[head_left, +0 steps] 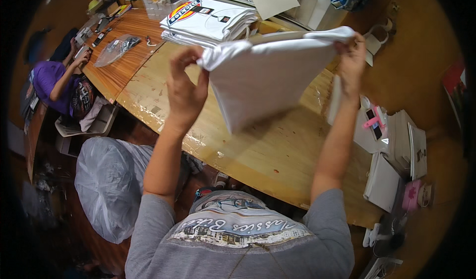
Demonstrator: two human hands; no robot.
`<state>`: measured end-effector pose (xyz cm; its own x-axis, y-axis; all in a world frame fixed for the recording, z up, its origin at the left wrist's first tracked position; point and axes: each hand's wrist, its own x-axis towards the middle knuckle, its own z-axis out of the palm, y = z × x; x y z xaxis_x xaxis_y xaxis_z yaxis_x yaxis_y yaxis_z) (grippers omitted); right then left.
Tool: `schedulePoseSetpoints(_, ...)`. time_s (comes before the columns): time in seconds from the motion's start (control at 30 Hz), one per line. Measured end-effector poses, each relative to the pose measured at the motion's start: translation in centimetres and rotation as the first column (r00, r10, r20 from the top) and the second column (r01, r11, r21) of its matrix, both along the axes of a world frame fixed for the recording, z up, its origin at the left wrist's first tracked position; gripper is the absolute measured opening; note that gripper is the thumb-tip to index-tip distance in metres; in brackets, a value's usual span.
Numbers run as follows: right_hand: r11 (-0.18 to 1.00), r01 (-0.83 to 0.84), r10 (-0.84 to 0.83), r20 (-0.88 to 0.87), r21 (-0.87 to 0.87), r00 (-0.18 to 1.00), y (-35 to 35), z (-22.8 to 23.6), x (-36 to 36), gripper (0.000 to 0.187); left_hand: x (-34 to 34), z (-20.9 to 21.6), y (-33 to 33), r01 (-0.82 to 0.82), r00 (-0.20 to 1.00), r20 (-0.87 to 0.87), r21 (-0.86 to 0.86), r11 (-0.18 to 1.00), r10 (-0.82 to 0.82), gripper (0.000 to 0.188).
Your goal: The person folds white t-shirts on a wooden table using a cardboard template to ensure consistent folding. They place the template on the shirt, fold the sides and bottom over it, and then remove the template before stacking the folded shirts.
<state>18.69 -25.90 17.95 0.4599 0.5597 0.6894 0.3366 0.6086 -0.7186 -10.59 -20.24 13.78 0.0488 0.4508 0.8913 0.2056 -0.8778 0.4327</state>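
A white folded T-shirt (270, 83) hangs upright above the table, held by its two upper corners. My left hand (187, 88) pinches the bunched corner on the left, thumb below and fingers above. On the right, my right hand (352, 63) grips the other corner, slightly blurred. Along the top fold shows a grey-brown strip (277, 37); whether it is a board inside cannot be told. Behind the shirt, a stack of folded white T-shirts (210, 23) lies on the table, the top one bearing a red and yellow print and a dark tag.
The wooden table (258, 162) runs off to the left, where a clear plastic bag (116, 50) lies. A person in purple (52, 80) sits there holding a phone. A large filled plastic sack (109, 185) stands beside me. Boxes (399, 140) and a pink-cased device (373, 123) are right.
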Motion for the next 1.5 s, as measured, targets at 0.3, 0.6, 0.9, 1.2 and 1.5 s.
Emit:
schedulePoseSetpoints(0.3, 0.861, 0.186, 0.088, 0.498, -0.474, 0.862, -16.5, -13.4, -2.7, 0.03, -3.3, -7.7, -2.0, 0.348, 0.681, -0.595, -0.25, 0.903, -0.427, 0.021)
schedulePoseSetpoints(0.6, 0.596, 0.345, 0.279, 0.59, -0.725, 0.758, -23.0, -16.7, -6.7, 0.017, -6.6, -12.5, -9.0, 0.272, 0.16, -0.797, -0.532, 0.802, -0.583, 0.027)
schedulePoseSetpoints(0.9, 0.489, 0.423, 0.096, 0.529, -0.763, 0.843, -13.2, -19.5, -8.5, 0.051, 5.6, -15.7, -9.9, 0.207, 0.653, -0.475, -0.637, 0.742, -0.59, 0.037)
schedulePoseSetpoints(1.2, 0.423, -0.038, 0.325, 0.112, -0.905, 0.939, -10.7, -17.6, -2.5, 0.03, 6.8, -17.6, -10.8, 0.088, 0.675, -0.578, -0.554, 0.828, -0.459, 0.021)
schedulePoseSetpoints(1.5, 0.372, 0.04, 0.448, 0.216, -0.928, 0.868, -11.6, -16.7, -5.1, 0.051, 6.4, -15.7, -12.4, 0.266, 0.762, -0.304, -0.66, 0.703, -0.573, 0.011)
